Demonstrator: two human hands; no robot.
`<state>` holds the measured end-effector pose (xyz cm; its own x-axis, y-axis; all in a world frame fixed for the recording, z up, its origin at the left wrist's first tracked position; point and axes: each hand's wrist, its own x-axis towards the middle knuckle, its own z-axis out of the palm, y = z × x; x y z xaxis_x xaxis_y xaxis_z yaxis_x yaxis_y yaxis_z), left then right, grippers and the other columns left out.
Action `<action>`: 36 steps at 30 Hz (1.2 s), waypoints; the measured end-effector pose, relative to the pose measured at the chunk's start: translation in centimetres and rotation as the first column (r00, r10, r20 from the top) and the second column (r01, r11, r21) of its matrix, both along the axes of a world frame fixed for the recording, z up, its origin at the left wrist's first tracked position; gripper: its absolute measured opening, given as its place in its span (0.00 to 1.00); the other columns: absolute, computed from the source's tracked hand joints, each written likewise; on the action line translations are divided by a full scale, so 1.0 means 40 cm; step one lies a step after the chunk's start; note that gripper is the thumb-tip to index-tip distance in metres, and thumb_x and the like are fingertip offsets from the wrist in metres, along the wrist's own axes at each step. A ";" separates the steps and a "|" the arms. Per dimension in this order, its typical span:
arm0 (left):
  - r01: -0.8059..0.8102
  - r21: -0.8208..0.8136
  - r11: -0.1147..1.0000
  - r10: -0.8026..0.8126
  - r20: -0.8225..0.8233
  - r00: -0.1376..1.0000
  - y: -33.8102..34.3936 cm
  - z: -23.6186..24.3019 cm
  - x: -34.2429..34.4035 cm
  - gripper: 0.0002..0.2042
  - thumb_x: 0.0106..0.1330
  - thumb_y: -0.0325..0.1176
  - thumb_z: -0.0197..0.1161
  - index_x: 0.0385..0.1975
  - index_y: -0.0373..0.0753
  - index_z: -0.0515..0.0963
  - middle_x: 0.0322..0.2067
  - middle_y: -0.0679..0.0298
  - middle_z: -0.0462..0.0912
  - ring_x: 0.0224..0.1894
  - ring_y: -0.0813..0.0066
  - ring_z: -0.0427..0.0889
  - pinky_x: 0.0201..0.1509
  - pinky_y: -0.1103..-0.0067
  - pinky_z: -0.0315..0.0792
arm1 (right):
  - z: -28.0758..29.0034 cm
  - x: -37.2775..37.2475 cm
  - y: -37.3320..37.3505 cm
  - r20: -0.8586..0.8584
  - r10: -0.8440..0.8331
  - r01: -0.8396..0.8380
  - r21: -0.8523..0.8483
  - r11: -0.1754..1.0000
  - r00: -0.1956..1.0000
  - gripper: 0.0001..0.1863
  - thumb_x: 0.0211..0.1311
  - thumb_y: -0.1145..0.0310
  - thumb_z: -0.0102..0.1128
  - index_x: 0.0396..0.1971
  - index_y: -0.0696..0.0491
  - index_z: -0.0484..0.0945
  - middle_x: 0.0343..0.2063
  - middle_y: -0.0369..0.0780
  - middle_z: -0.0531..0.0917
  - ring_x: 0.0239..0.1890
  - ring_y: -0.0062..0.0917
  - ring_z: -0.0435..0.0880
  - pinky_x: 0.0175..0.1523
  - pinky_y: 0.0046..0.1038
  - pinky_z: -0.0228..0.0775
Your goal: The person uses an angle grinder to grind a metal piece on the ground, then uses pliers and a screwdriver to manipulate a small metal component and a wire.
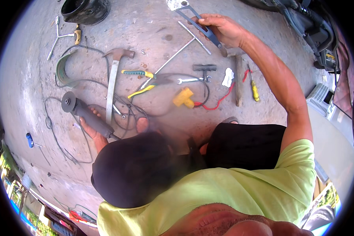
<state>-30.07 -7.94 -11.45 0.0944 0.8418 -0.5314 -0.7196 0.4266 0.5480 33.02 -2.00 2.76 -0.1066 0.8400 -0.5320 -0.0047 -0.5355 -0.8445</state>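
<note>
My left hand [91,133] is shut on the grey body of an angle grinder [79,109], whose disc end points to the far left, low over the concrete floor. Its dark cord [67,151] loops on the ground around it. My right hand [221,30] reaches far forward and grips a blue-grey metal forked tool [196,21] with a pale plate at its tip [176,4]. My knees in dark shorts [244,145] fill the lower middle of the view.
On the floor lie a steel hammer [112,78], green-and-yellow pliers [139,73], a T-handle wrench [184,42], a spanner [188,80], a yellow block [183,97], a red wire [220,99], a wooden-handled hammer [238,80] and a yellow screwdriver [255,90]. A black tub [85,10] stands far left.
</note>
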 end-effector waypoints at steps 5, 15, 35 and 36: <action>0.018 -0.023 1.000 -0.023 -0.204 0.979 0.008 0.002 -0.002 0.30 0.69 0.56 0.58 0.58 0.35 0.72 0.47 0.54 0.78 0.47 0.63 0.79 0.49 0.71 0.78 | -0.007 0.012 -0.029 0.239 0.033 -0.043 0.037 0.998 0.971 0.21 0.72 0.59 0.56 0.58 0.54 0.79 0.39 0.33 0.81 0.42 0.16 0.75 0.53 0.22 0.67; -0.027 -0.218 0.976 -0.078 -0.460 0.884 -0.009 0.076 0.061 0.27 0.74 0.57 0.48 0.53 0.37 0.73 0.39 0.56 0.80 0.42 0.62 0.81 0.50 0.66 0.78 | 0.032 0.002 -0.046 0.368 0.144 -0.209 0.142 0.968 0.918 0.20 0.68 0.63 0.57 0.56 0.54 0.80 0.42 0.34 0.82 0.46 0.18 0.76 0.58 0.25 0.68; 0.451 0.091 0.888 -0.231 -0.759 0.608 0.003 0.347 0.401 0.17 0.72 0.32 0.61 0.55 0.28 0.76 0.45 0.52 0.85 0.46 0.67 0.85 0.54 0.74 0.76 | 0.106 -0.241 -0.085 0.721 -0.207 -0.505 0.632 0.587 0.662 0.19 0.56 0.78 0.63 0.50 0.56 0.82 0.34 0.43 0.79 0.37 0.37 0.82 0.41 0.34 0.76; 0.560 0.133 0.818 -0.328 -0.692 0.643 0.031 0.364 0.475 0.21 0.72 0.33 0.61 0.59 0.28 0.73 0.51 0.51 0.83 0.52 0.64 0.84 0.58 0.72 0.76 | 0.104 -0.268 -0.079 0.724 -0.208 -0.541 0.647 0.538 0.658 0.19 0.55 0.78 0.63 0.49 0.55 0.82 0.34 0.43 0.79 0.37 0.37 0.82 0.40 0.35 0.77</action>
<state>-11.07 -6.71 3.12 0.2546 0.9088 -0.3304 0.0621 0.3256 0.9435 22.30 -5.15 6.92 -0.2456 0.9087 0.3375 0.7289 0.4026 -0.5537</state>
